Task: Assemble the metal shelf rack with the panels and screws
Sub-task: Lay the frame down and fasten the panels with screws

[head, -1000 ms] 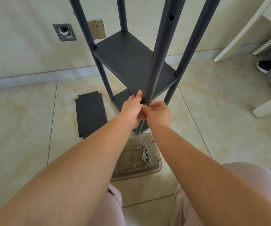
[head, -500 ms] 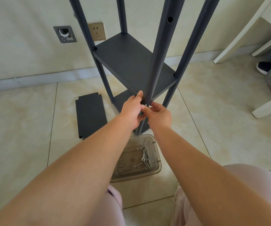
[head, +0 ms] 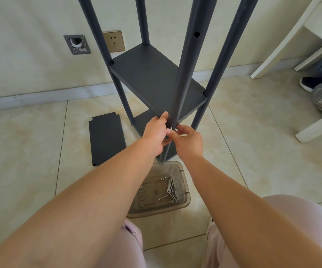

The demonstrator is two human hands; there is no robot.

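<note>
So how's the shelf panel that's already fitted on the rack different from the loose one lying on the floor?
The fitted panel sits raised between the rack's four posts, while the loose panel lies flat on the floor tiles, left of the rack. The fitted panel's corners meet the posts, so its notches are hidden; the loose panel's corner notches show plainly. The left hand is at the fitted panel's near corner; nothing touches the loose one. Both are dark grey, flat and rectangular.
</note>
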